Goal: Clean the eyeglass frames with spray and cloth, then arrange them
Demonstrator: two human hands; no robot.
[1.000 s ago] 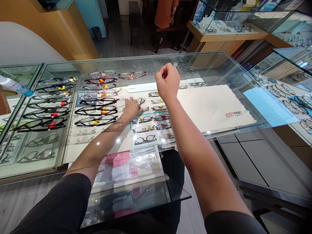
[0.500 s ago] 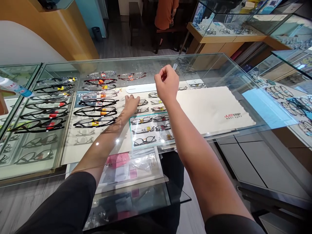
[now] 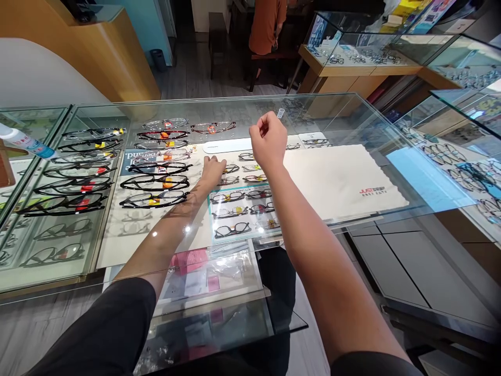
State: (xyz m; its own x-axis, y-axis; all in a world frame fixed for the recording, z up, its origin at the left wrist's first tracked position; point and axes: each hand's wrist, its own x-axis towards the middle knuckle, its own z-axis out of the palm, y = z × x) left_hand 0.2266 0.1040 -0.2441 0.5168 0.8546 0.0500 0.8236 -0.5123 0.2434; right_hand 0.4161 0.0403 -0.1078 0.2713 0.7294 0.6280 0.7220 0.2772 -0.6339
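My left hand (image 3: 213, 171) rests on the glass countertop (image 3: 188, 107), fingers stretched out and a little apart, holding nothing that I can see. Beside its wrist lies a column of eyeglasses (image 3: 154, 181), several pairs with coloured stickers on the lenses. My right hand (image 3: 270, 141) is raised above the counter with its fingers curled closed; what they grip, if anything, is hidden. Just past its knuckles stands a small clear plastic cup (image 3: 281, 113). Under the glass, close to both hands, are more eyeglasses (image 3: 232, 230) on a light blue-edged card.
A second column of eyeglasses (image 3: 78, 185) lies at the left, near a white and blue bottle (image 3: 29, 143). To the right is a cream paper sheet (image 3: 324, 183) with red print. A person in an orange top (image 3: 267, 26) is in the background, beside further display cases (image 3: 371, 70).
The whole scene sits slightly lower in the picture. Both hands keep nearly the same pose and place over the counter.
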